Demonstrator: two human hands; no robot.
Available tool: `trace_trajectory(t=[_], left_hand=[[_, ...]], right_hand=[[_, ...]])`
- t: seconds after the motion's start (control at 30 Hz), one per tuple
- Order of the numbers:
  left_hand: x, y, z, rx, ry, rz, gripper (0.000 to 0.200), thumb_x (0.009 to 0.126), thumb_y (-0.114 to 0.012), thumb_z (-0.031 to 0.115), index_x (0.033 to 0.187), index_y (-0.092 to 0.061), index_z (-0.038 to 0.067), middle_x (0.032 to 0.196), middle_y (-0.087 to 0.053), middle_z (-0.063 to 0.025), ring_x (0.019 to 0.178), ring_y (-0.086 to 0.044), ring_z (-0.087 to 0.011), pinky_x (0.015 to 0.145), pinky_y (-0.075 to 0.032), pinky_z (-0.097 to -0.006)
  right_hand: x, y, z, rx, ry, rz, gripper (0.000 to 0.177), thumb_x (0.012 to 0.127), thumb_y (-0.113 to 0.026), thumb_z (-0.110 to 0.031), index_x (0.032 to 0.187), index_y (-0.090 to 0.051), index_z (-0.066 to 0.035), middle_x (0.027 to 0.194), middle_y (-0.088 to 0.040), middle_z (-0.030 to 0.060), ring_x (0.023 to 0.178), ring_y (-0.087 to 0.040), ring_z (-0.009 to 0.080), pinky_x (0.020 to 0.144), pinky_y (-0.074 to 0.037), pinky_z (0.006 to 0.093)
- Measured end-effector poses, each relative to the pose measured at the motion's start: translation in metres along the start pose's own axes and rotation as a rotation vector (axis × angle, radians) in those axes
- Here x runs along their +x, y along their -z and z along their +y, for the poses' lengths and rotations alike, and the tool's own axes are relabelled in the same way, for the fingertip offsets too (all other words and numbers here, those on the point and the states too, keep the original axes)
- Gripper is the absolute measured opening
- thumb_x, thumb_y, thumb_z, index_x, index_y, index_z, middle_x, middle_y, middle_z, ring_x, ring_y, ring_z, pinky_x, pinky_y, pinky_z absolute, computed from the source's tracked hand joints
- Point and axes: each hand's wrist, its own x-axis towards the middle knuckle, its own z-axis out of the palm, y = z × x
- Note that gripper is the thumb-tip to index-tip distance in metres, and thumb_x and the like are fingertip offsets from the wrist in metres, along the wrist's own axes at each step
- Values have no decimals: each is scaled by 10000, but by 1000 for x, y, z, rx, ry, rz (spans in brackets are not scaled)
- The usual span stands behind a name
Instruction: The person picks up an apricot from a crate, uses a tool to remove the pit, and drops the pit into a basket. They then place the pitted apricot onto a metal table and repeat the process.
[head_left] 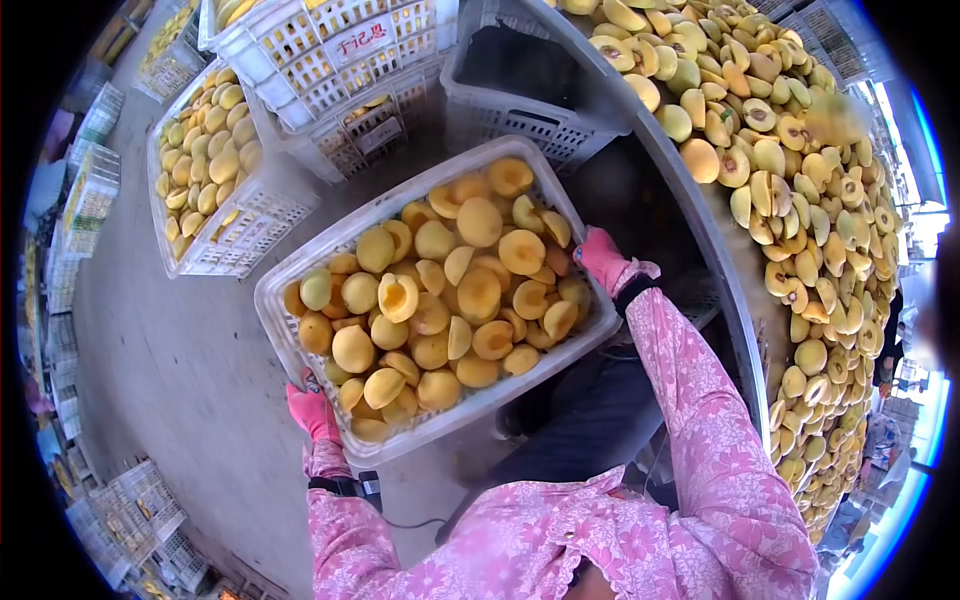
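A white plastic crate (285,325) full of halved yellow peaches (478,293) hangs tilted in front of my body. My left hand (314,410), in a pink glove, grips its lower left rim. At the right end, my right hand (603,258), also gloved in pink, holds the rim near the upper corner. The fingers of both hands are partly hidden by the crate. Cut faces and round backs show among the peaches, some with pit hollows.
To the right, a metal-edged table (690,190) bears a large heap of halved peaches (770,140). Stacked white crates (300,95) stand ahead, beside a filled crate (245,235) and a crate with dark contents (480,100). Grey floor (170,370) lies at left.
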Motion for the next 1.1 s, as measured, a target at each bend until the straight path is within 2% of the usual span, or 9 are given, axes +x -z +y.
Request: trace_trajectory(t=[0.2,0.37,0.53,0.6,0.67,0.77,0.8,1.0,1.1], left_hand=[[13,-4,-20,-26,-99,57,436,864,-579,377,912,-565,-56,800,-626,-232,706,-584,-375,679,-443,-418],[9,-1,-12,-58,-164,55,424,869,-571,360,929,-572,-60,803,-630,-231,725,-588,-383,688,-443,-418],[-12,18,25,448,-104,254,433,811,-593,373,1053,-569,15,1087,-591,-210,1002,-553,-360,842,-448,-455],[-15,14,61,336,-590,553,430,819,-585,374,1072,-573,26,1100,-587,-198,1035,-533,-357,882,-431,-452],[-34,3,125,138,-1083,447,414,829,-586,344,1100,-568,30,1116,-580,-191,1019,-539,-363,904,-417,-450],[-85,-24,225,-103,-1251,-73,381,819,-622,247,1101,-557,-2,1050,-589,-199,997,-552,-357,881,-439,-408],[-100,-40,253,-148,-1434,-49,377,811,-629,236,1096,-559,0,1018,-592,-191,960,-563,-352,835,-459,-405],[-161,-159,313,330,-1491,-160,584,750,-620,378,1229,-503,64,1160,-553,-149,1011,-550,-306,881,-414,-443],[-145,-220,296,535,-1583,53,342,833,-496,279,1094,-557,67,1131,-563,-142,939,-576,-303,885,-409,-449]], right_hand=[[-51,28,-25,-90,174,123,490,747,-574,-121,1200,-468,33,1054,-590,199,915,-616,242,771,-486,299],[-152,99,-1,390,563,41,439,808,-577,-116,1213,-469,14,1084,-588,121,1042,-552,188,868,-445,283],[-325,157,66,437,349,166,327,843,-548,-3,1168,-513,-1,1045,-595,58,961,-560,111,820,-451,232],[-379,158,113,437,201,242,314,834,-559,-5,1146,-523,1,1022,-598,48,910,-564,99,767,-456,220],[-429,152,162,437,59,315,311,816,-580,-19,1121,-528,3,979,-604,44,848,-565,94,713,-455,213],[-489,122,214,666,-104,444,314,784,-598,-29,1088,-529,7,901,-607,45,774,-568,102,663,-457,220],[-507,112,225,747,-126,497,303,785,-588,-20,1081,-529,8,899,-606,51,768,-571,105,657,-460,226],[-592,77,236,900,-360,819,286,771,-554,-20,1053,-540,23,909,-620,101,773,-602,166,671,-493,265],[-620,49,274,905,-419,826,273,871,-496,-42,1138,-548,-24,994,-604,61,851,-590,153,746,-498,273]])
